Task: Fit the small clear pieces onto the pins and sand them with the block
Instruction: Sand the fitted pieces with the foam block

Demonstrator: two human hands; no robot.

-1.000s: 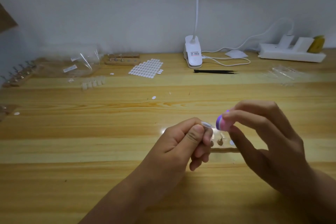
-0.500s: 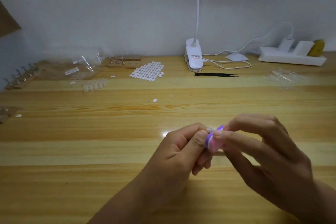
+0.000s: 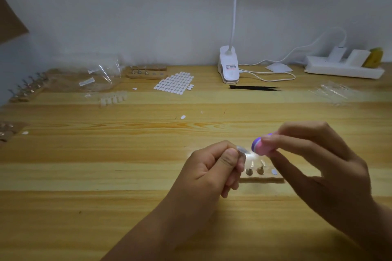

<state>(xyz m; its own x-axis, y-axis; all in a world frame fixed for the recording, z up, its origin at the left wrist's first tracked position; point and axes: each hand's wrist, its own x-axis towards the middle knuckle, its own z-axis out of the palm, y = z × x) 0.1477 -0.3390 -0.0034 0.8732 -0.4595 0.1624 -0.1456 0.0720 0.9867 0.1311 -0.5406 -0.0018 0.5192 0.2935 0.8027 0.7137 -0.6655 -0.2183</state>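
Observation:
My left hand pinches a pin between thumb and fingers, and a small clear piece shows at its tip. My right hand holds the pink and purple sanding block just right of that piece, its end almost touching it. Behind my hands a small wooden pin holder lies on the table with two pins standing in it and a white sticker at its right end.
A sheet of white stickers, more wooden pin holders, clear bags and loose clear pieces lie at the back left. Black tweezers, a clip lamp and a power strip sit behind.
The block went down against the clear piece half a second ago and has now lifted slightly to the right. Both hands have shifted a little, uncovering the pin holder.

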